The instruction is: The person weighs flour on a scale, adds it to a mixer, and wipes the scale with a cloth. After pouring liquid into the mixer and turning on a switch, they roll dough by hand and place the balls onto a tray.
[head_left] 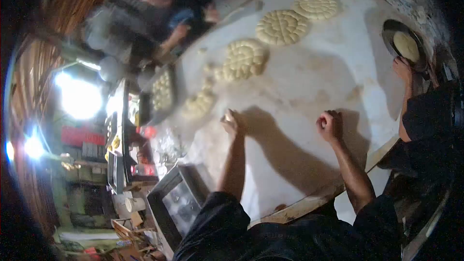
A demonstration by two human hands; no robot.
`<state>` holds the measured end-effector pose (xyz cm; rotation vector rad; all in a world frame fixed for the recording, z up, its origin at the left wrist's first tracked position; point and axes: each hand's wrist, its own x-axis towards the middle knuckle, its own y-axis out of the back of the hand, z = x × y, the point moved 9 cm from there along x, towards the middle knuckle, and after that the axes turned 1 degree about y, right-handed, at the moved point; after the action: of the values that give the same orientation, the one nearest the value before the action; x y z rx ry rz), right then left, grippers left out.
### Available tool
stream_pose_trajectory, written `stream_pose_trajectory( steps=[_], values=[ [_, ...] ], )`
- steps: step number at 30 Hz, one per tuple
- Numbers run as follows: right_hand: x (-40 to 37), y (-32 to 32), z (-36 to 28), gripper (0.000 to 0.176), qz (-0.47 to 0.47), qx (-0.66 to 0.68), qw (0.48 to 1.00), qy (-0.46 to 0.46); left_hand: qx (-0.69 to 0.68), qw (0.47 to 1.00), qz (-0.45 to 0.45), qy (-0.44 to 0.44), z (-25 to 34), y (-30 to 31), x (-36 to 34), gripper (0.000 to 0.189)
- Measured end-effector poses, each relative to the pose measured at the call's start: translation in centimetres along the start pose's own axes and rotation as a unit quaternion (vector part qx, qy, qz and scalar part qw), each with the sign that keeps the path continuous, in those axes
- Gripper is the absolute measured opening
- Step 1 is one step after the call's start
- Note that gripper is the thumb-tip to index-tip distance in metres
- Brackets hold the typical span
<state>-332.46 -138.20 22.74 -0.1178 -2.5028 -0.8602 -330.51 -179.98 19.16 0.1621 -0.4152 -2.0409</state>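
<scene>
Over the pale work table (299, 92), my left hand (231, 122) is closed, with a small pale bit, perhaps dough, at its fingertips. My right hand (329, 125) is curled above the table farther right; whether it holds anything is hidden. Beyond my left hand lie loose dough pieces (199, 104) and a partly broken-up round of cut dough (243, 58). Two fuller rounds of cut dough, one nearer (282, 27) and one farther (316, 6), sit toward the back.
A dark tray (162, 91) holds dough pieces at the left. An empty-looking metal tray (197, 182) stands near my left arm. At the right, a co-worker's hand (402, 69) touches a dark pan (419, 60) holding dough. Another person (140, 19) is across the table.
</scene>
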Motion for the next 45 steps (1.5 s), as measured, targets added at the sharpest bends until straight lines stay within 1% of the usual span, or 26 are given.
stream_pose_trajectory(
  steps=[1, 3, 5, 6, 8, 9, 10, 11, 13, 15, 17, 18, 19, 20, 22, 24, 25, 26, 27, 30, 33, 36, 39, 41, 43, 45],
  values=[
    [0.1, -0.4, 0.4, 0.018, -0.012, -0.001, 1.000, -0.010, -0.190, 0.978, -0.079, 0.023, 0.3, 1.1, -3.1, 0.039],
    [-1.8, -3.1, 1.2, 0.019, -0.030, 0.001, 1.000, -0.005, -0.284, 0.939, -0.172, 0.094, -2.4, 4.0, -8.1, 0.035],
    [-6.2, -10.0, 4.0, 0.027, -0.146, 0.136, 0.973, -0.119, -0.465, 0.820, -0.299, 0.151, -7.0, 6.0, -13.2, 0.029],
    [-8.9, -13.3, 0.6, 0.033, -0.192, 0.294, 0.925, -0.147, -0.424, 0.845, -0.290, 0.146, -5.5, 9.1, -15.9, 0.024],
    [-13.3, -12.7, -11.3, 0.025, -0.256, 0.094, 0.962, 0.001, -0.392, 0.868, -0.271, 0.140, -5.8, 13.5, -19.0, 0.019],
    [-16.0, -13.6, -17.3, 0.035, -0.405, 0.116, 0.907, 0.026, -0.428, 0.846, -0.298, 0.109, -8.0, 13.7, -19.3, 0.016],
    [-21.2, -19.4, -13.1, 0.048, -0.201, 0.338, 0.912, -0.121, -0.463, 0.822, -0.322, 0.080, -9.0, 14.5, -20.1, 0.014],
    [-22.0, -18.2, -15.5, 0.048, -0.211, 0.332, 0.912, -0.117, -0.471, 0.820, -0.313, 0.083, -8.7, 16.4, -20.6, 0.014],
    [-21.6, -13.8, -19.6, 0.054, -0.183, 0.258, 0.930, -0.189, -0.242, 0.927, -0.242, -0.151, -4.1, 22.1, -20.2, 0.017],
    [-22.0, -14.6, -16.2, 0.047, -0.117, 0.241, 0.962, -0.056, -0.195, 0.932, -0.260, -0.162, -5.7, 23.6, -19.6, 0.021],
    [-20.3, -9.0, -15.4, 0.042, -0.144, 0.356, 0.869, -0.311, -0.004, 0.952, -0.165, -0.257, -5.6, 25.6, -20.0, 0.020],
    [-19.2, -6.8, -12.8, 0.038, -0.063, 0.351, 0.888, -0.290, -0.122, 0.960, -0.175, -0.182, -6.8, 25.7, -19.7, 0.019],
    [-17.8, -3.1, -12.7, 0.034, -0.049, 0.318, 0.907, -0.273, -0.097, 0.964, -0.236, -0.068, -5.3, 26.6, -20.2, 0.023],
    [-16.3, -1.5, -9.8, 0.037, -0.026, 0.284, 0.939, -0.189, -0.071, 0.959, -0.262, -0.083, -7.1, 25.8, -20.7, 0.025],
    [-16.9, 1.2, -5.3, 0.036, -0.059, 0.196, 0.965, -0.161, -0.047, 0.951, -0.288, -0.099, -9.8, 25.1, -22.3, 0.028],
    [-16.5, 2.6, -3.8, 0.035, -0.089, 0.112, 0.981, -0.131, 0.263, 0.832, -0.258, -0.414, -7.5, 23.8, -25.5, 0.036],
    [-15.7, 2.8, -6.0, 0.031, -0.160, -0.015, 0.986, 0.051, 0.264, 0.832, -0.259, -0.413, -7.3, 23.1, -24.4, 0.036],
    [-15.9, 1.9, -7.8, 0.028, -0.224, -0.141, 0.937, 0.230, 0.329, 0.833, -0.200, -0.398, -7.0, 23.1, -22.2, 0.040],
    [-14.0, 1.2, -7.5, 0.028, -0.227, -0.141, 0.937, 0.227, 0.393, 0.826, -0.139, -0.379, -5.6, 22.6, -20.5, 0.044],
    [-8.0, -1.9, -7.6, 0.022, -0.141, -0.080, 0.978, 0.134, 0.257, 0.921, -0.104, -0.274, -0.1, 19.2, -17.0, 0.044],
    [-9.8, -6.5, -11.3, 0.018, -0.164, 0.013, 0.978, 0.125, 0.159, 0.946, -0.146, -0.242, -0.8, 12.8, -18.8, 0.046],
    [-14.9, -4.3, -15.8, 0.016, -0.230, 0.055, 0.938, 0.253, 0.224, 0.889, -0.209, -0.340, -3.3, 12.4, -26.0, 0.035],
    [-13.8, -2.8, -10.5, 0.017, -0.297, 0.042, 0.907, 0.296, 0.199, 0.848, -0.344, -0.352, -5.1, 16.8, -25.6, 0.025],
    [-10.3, -2.9, -7.4, 0.015, -0.299, -0.004, 0.913, 0.278, 0.336, 0.799, -0.305, -0.394, -3.2, 17.3, -22.1, 0.018],
    [-5.4, -4.9, -9.6, 0.014, -0.228, -0.031, 0.944, 0.235, 0.266, 0.885, -0.171, -0.341, -0.4, 16.5, -17.5, 0.013],
    [-5.6, -7.5, -11.1, 0.013, -0.240, -0.046, 0.946, 0.215, 0.253, 0.912, -0.160, -0.280, 1.3, 12.5, -15.6, 0.014]
  ],
)
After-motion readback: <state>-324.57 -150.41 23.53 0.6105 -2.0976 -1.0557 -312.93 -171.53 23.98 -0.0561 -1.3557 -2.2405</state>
